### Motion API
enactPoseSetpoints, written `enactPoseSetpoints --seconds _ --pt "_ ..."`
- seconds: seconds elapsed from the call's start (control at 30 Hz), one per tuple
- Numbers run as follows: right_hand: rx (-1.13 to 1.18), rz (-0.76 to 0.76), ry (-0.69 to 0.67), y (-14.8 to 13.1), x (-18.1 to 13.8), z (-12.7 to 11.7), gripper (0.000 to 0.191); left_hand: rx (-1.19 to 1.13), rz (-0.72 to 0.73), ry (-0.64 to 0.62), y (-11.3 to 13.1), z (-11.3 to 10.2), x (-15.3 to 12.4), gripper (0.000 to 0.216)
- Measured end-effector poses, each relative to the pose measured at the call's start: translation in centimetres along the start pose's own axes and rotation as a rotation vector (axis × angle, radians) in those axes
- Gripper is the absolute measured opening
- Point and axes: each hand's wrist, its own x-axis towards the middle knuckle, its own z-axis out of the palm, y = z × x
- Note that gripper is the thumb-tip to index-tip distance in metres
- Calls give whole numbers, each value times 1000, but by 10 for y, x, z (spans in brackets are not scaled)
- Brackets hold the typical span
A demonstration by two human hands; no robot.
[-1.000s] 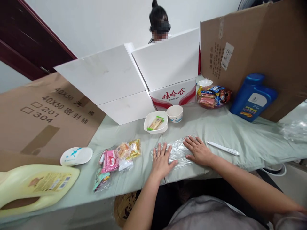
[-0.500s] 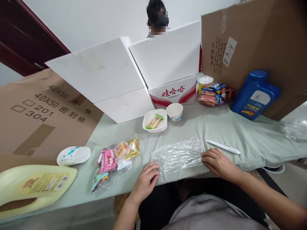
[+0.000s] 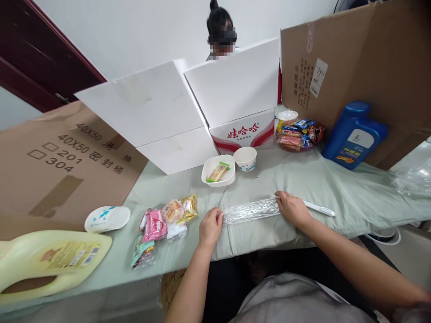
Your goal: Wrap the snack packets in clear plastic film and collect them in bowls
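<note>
A clear plastic bag (image 3: pixel 251 211), folded into a narrow strip, lies on the cloth-covered table between my hands. My left hand (image 3: pixel 211 225) pinches its left end between thumb and fingers. At the other end, my right hand (image 3: pixel 293 210) has its fingers closed on the plastic. A white box cutter-like tool (image 3: pixel 319 208) lies just right of my right hand, its near end partly hidden. Left of my left hand, several packaged snacks (image 3: pixel 156 225) sit in a cluster.
Behind are a white dish (image 3: pixel 230 180) with wrapped biscuits, a paper cup (image 3: pixel 245 160) and a snack bowl (image 3: pixel 289 146). A blue bottle (image 3: pixel 353 139) stands right; a yellow jug (image 3: pixel 40 237) and a tipped cup (image 3: pixel 107 219) lie left. Cardboard boxes (image 3: pixel 316 54) and white boxes (image 3: pixel 232 85) enclose the table; a person (image 3: pixel 218 27) is beyond.
The plastic has gone from a wide flat sheet to a narrow strip, its near edge folded away from me. Both my hands have moved forward with it.
</note>
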Motion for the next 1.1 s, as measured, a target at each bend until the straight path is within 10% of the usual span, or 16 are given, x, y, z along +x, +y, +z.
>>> enactPoseSetpoints --seconds 0.33,0.47,0.73,0.9,1.1 --pt "-71 -300 257 -15 -8 -9 30 237 71 247 30 -8 -4 22" --pt "-21 -624 52 -27 -14 0 54 229 290 57 56 0 -15 26" --pt "-35 -557 -90 27 -38 -8 78 406 161 -23 36 9 -20 38" --pt "60 -614 -68 31 -81 -25 31 362 226 -16 71 11 -28 17" --pt "263 -694 40 3 -102 -50 24 82 469 -184 114 33 -47 28"
